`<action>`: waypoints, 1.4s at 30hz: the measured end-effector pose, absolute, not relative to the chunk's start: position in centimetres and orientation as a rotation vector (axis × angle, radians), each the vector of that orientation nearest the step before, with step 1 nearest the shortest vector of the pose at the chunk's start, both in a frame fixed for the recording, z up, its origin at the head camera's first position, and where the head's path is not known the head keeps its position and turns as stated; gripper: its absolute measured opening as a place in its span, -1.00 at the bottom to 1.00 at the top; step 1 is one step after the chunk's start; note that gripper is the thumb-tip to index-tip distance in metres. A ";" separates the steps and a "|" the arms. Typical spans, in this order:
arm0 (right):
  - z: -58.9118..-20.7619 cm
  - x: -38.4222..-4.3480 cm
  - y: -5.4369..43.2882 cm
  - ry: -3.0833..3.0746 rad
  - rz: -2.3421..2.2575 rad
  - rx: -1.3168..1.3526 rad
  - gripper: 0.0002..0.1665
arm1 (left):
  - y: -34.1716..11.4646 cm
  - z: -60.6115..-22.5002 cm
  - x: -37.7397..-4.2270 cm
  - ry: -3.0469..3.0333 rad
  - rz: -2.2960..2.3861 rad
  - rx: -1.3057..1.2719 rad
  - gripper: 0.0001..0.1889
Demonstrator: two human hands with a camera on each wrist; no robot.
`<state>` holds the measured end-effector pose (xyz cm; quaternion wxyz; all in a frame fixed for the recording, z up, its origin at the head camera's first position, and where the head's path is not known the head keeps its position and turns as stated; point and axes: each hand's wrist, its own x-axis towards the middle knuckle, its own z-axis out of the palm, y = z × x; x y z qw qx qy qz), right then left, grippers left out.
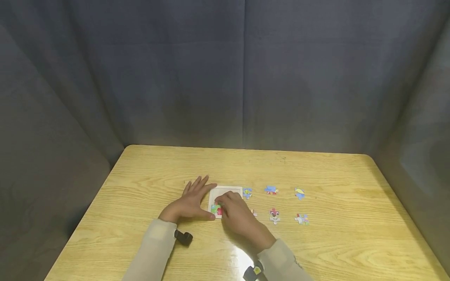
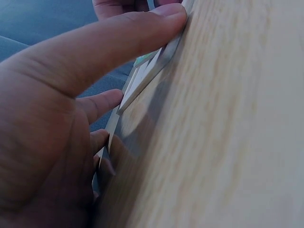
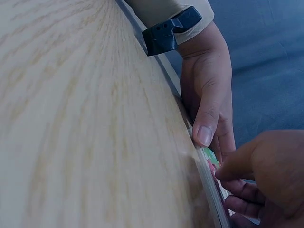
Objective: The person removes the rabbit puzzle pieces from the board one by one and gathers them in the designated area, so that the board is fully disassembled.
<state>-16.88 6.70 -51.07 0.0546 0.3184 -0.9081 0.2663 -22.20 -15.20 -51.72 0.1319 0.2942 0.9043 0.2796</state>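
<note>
A small white puzzle tray (image 1: pixel 230 187) lies on the table, with a green and red puzzle piece (image 1: pixel 216 210) in its near left corner. My left hand (image 1: pixel 192 201) is spread at the tray's left side; its thumb (image 2: pixel 156 23) and index finger touch the rim. Over the tray, my right hand (image 1: pixel 236 212) has curled fingers and pinches a puzzle piece, mostly hidden by the fingertips. The right wrist view shows the right thumb (image 3: pixel 240 164) low over the green and red printed surface.
Right of the tray lie loose pieces: a blue one with a yellow flower (image 1: pixel 247 192), a blue and red one (image 1: pixel 271 190), a yellow and blue one (image 1: pixel 300 193), an animal face (image 1: pixel 274 216) and a white one (image 1: pixel 301 219). Another piece (image 1: pixel 254 212) is partly behind the right hand. Grey curtains (image 1: pixel 183 78) surround the table.
</note>
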 end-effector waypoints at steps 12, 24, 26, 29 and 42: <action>-50.9 -16.6 6.6 -2.772 0.849 0.968 -0.55 | -15.2 -51.7 -22.0 2.630 0.802 0.854 0.16; -50.5 -16.5 6.4 -2.803 0.894 0.952 -0.57 | -15.3 -51.6 -22.0 2.624 0.818 0.850 0.16; -50.5 -16.5 6.4 -2.799 0.881 0.959 -0.57 | -15.3 -51.7 -22.0 2.620 0.812 0.843 0.17; -50.4 -16.5 6.5 -2.789 0.855 0.971 -0.57 | -15.3 -51.7 -22.0 2.626 0.804 0.843 0.17; -50.1 -16.5 8.4 -2.787 0.836 0.875 -0.61 | -15.1 -51.7 -22.3 2.618 0.803 0.877 0.14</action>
